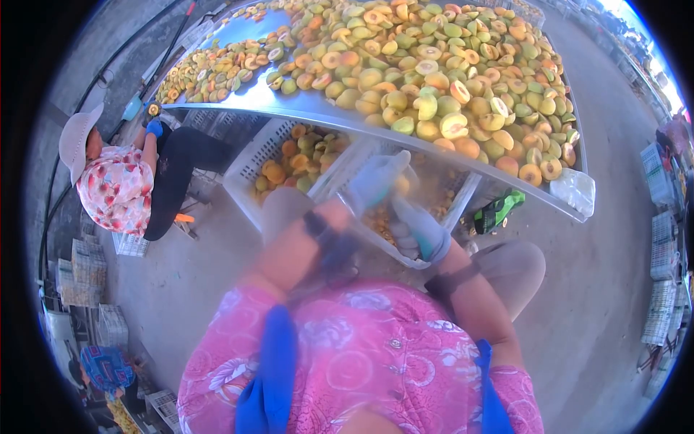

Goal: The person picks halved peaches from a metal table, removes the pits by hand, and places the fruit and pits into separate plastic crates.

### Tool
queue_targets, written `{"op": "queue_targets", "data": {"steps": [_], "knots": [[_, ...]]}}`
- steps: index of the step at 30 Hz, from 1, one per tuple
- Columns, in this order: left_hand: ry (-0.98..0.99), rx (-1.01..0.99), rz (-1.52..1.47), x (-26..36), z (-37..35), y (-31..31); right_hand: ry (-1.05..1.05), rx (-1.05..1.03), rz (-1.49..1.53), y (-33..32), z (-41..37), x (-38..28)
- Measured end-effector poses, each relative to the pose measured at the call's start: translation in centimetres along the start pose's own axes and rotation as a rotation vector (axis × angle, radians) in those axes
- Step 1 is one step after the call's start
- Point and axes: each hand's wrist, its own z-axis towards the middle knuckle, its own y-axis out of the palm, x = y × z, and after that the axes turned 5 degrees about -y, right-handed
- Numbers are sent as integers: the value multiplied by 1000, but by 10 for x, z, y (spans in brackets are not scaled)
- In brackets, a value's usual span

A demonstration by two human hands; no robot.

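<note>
White crate point(464, 198) beneath, cut fruit point(448, 94) beyond

Gloved, my left fingers point(390, 168) sit a little farther out than my right fingers point(409, 237), both over that crate. Something yellow, likely a piece of fruit point(400, 186), blurs between them, so I cannot tell whether either set is clamped on it; the right ones look curled. I suppose I work low here so that whatever drops lands inside, where small yellow bits point(381, 220) lie. The cut fruit is heaped on the bench point(249, 27) just beyond my fingers, its near edge probably set close to make reaching easy. Left of my left fingers, a second crate point(249, 168) of fruit sits partly under the bench, perhaps to save room. A green bag point(499, 210) lies right of my right fingers, out of their way.
</note>
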Motion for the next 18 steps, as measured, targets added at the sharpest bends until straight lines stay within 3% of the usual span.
{"op": "queue_targets", "data": {"steps": [6,8,9,12,15,17,18], "knots": [[-11,-35,-87,-4,-6,0,39,-157,95,-9,4,8],[72,117,-379,-11,-6,5,58,-261,145,-10,6,8],[71,118,-383,-10,-7,4,62,-258,144,-10,6,9],[179,89,-298,-9,-8,2,92,-211,138,-4,4,7],[105,77,-455,-29,5,-10,109,-139,301,8,7,5],[12,-109,-515,-47,11,-20,88,-265,399,8,11,8],[16,-110,-518,-62,20,-21,88,-263,394,10,12,8]]}}
